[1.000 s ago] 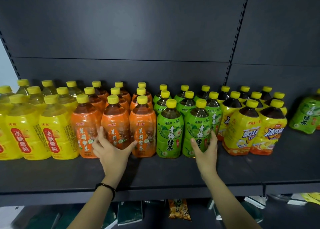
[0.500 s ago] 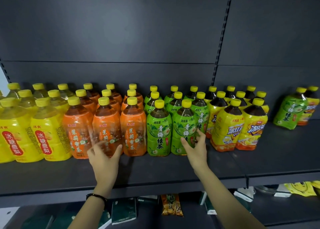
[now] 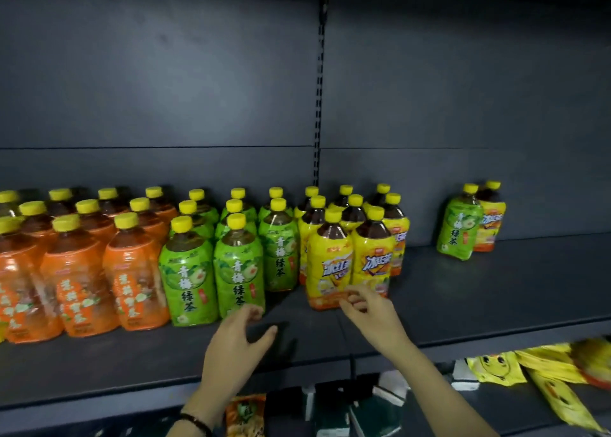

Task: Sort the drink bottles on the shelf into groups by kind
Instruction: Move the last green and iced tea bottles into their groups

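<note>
Dark grey shelf (image 3: 479, 297), bottles with yellow caps standing in rows by kind: orange-label bottles (image 3: 135, 278) at the left, the outermost cut off by the frame edge; green-label bottles (image 3: 188, 274) in the middle; yellow-label bottles (image 3: 329, 264) to their right, the groups touching side to side. Back rows show little beyond their caps. Well apart at the right, a stray green bottle (image 3: 458, 231) stands upright and touches a stray yellow bottle (image 3: 492, 225) that it partly hides. Left hand (image 3: 236, 344): over the shelf front, fingers loosely spread, thumb apart, nothing held; its fingertips (image 3: 253, 311) are at the foot of the second front green-label bottle, contact not clear. Right hand (image 3: 372, 311): fingers curled at the foot of the two front yellow-label bottles, its fingertips (image 3: 352, 296) over the lower edge of their labels; motion blur hides whether they pinch or merely touch. Dark wristband (image 3: 195, 420) on the left wrist. Lower shelf, partly cut off and blurred: yellow packets (image 3: 496, 367), a snack pouch (image 3: 246, 415), dark boxes (image 3: 367, 413).
</note>
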A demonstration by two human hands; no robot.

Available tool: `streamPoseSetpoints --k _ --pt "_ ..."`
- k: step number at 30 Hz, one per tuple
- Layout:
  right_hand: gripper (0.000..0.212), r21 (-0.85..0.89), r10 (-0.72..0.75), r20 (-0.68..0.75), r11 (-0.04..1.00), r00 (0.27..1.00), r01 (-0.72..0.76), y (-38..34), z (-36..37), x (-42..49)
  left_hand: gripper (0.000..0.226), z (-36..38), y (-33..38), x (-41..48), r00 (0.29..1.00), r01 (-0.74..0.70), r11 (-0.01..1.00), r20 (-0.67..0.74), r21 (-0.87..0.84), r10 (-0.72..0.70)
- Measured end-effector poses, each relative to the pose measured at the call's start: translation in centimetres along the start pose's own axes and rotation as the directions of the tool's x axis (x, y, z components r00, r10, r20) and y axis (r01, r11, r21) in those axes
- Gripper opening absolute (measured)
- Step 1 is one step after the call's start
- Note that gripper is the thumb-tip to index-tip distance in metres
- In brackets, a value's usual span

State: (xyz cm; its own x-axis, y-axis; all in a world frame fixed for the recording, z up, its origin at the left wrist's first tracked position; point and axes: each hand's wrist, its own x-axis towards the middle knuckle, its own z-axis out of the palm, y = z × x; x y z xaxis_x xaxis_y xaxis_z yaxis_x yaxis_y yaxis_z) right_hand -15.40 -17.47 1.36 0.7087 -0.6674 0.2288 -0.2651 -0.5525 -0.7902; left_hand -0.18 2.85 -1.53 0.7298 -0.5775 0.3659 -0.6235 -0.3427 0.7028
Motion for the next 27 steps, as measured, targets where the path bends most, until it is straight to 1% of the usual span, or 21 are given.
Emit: streamPoseSetpoints --k 3,4,7,12,15,17,22,25,27 --pt "0.019 -0.074 -0.003 -0.026 0.997 1.000 0.001 3.8 -5.3 -0.5 0.029 5.1 4.3 -0.2 1.000 -0.029 0.999 0.002 -0.015 0.029" --pt "0.022 -0.100 0.008 -0.029 0.995 1.000 -0.011 5.1 -6.9 -0.8 0.030 6.9 5.6 -0.4 0.999 -0.039 0.999 0.016 -0.016 0.039" --pt "0.040 -0.158 0.066 -0.038 0.985 0.997 -0.071 8.9 -11.2 -1.8 0.031 11.7 9.7 -0.6 0.994 -0.072 0.997 0.078 -0.015 0.073" --pt "0.052 -0.194 0.130 -0.047 0.972 0.990 -0.137 13.9 -17.4 -1.8 0.037 18.5 15.7 0.9 0.977 -0.166 0.986 0.138 -0.001 0.164" --pt "0.057 -0.167 0.146 -0.076 0.973 0.986 -0.157 16.4 -20.3 -0.7 0.040 21.8 18.3 2.6 0.970 -0.199 0.980 0.139 -0.028 0.201" --pt "0.058 -0.157 0.143 -0.100 0.975 0.985 -0.158 18.0 -21.8 0.6 0.044 23.9 19.4 4.0 0.967 -0.192 0.979 0.155 -0.070 0.201" --pt "0.062 -0.147 0.143 -0.140 0.976 0.980 -0.164 22.0 -25.0 6.0 0.058 29.6 21.5 9.7 0.976 -0.087 0.981 0.184 -0.175 0.119" --pt "0.063 -0.117 0.152 -0.168 0.978 0.974 -0.173 24.0 -26.4 9.7 0.061 33.0 23.3 13.8 0.978 -0.054 0.973 0.183 -0.224 0.097" --pt "0.061 -0.087 0.146 -0.168 0.983 0.975 -0.162 24.8 -27.2 11.9 0.063 34.9 24.9 16.5 0.979 -0.025 0.955 0.186 -0.295 0.083"
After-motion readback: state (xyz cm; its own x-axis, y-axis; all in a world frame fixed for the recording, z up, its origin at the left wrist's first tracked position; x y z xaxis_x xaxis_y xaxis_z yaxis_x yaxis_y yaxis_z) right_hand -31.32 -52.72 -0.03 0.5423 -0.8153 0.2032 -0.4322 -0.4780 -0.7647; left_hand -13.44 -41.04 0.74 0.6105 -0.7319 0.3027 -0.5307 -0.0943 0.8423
